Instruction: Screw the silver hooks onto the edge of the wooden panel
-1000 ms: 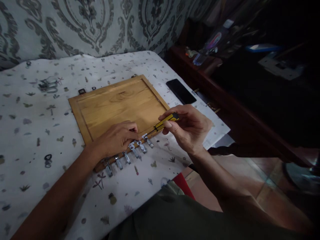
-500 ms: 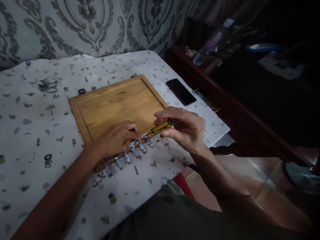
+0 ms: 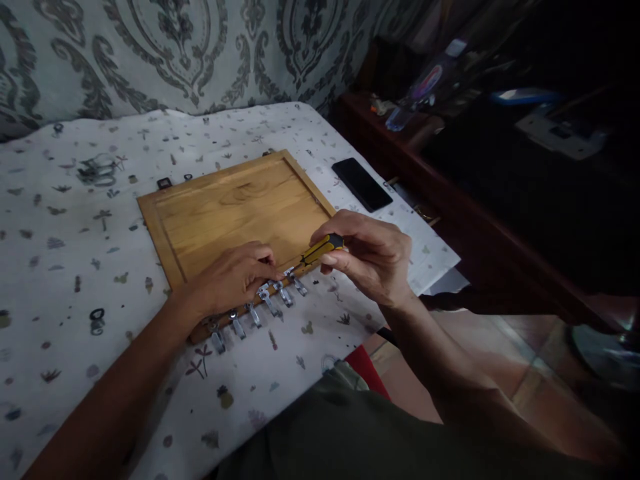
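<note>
A wooden panel [image 3: 235, 207] with a raised frame lies on the patterned tablecloth. Several metal clips [image 3: 270, 303] line its near edge and stick out over the cloth. My right hand [image 3: 370, 257] grips a yellow and black screwdriver [image 3: 323, 249], its tip pointing down-left at the rightmost clip. My left hand [image 3: 243, 272] rests on the panel's near edge, fingers pressed together beside the clips; whatever its fingertips pinch is too small to make out.
A black phone [image 3: 362, 184] lies right of the panel. Scissors [image 3: 97, 170] are at the far left of the cloth. A clear bottle [image 3: 417, 90] stands on dark red furniture [image 3: 480, 217] beyond the table's right edge.
The fingers of my right hand have shifted slightly around the screwdriver handle, which has turned a little. My left hand stays in place.
</note>
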Tool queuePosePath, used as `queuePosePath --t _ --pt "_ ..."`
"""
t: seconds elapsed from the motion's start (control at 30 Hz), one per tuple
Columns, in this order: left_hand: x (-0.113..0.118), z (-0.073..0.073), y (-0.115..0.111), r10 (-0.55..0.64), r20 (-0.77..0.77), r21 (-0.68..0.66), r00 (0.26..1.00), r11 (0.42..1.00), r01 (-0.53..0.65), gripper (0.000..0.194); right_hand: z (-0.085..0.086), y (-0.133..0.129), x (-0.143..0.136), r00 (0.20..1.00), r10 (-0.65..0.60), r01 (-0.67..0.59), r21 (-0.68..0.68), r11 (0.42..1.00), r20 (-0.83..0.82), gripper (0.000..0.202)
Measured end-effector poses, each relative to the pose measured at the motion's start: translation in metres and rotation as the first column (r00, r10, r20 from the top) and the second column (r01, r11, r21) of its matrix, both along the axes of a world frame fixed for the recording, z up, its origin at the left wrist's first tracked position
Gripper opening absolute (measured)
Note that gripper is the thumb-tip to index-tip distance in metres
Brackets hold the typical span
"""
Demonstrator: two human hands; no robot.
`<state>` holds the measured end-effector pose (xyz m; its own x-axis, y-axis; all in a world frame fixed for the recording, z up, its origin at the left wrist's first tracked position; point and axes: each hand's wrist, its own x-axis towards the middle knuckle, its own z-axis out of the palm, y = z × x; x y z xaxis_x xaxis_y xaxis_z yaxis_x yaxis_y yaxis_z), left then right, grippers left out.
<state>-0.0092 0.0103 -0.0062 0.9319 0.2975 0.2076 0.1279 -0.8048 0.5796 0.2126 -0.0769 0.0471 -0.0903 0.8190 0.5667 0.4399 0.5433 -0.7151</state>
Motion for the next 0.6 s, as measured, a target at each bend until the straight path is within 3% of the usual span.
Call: queuePosePath --t 0.1,0.4,0.6 --pt "0.0002 0.0007 -0.0004 0.001 0.003 0.003 1.0 1.0 -0.001 0.032 -0.0029 0.0018 0.0002 1.0 -0.021 0.019 0.086 0.996 0.023 0.024" --pt "0.0005 0.0024 -0.0009 -0.003 -0.01 -0.014 1.0 1.0 0.003 0.029 -0.0096 0.0015 0.0018 0.992 -0.111 0.1 0.167 0.981 0.063 0.019" --pt "0.0004 0.0023 -0.0002 -0.006 -0.015 -0.009 1.0 1.0 0.006 0.029 -0.0099 -0.0005 0.0003 0.989 -0.132 0.123 0.115 0.986 0.069 0.016"
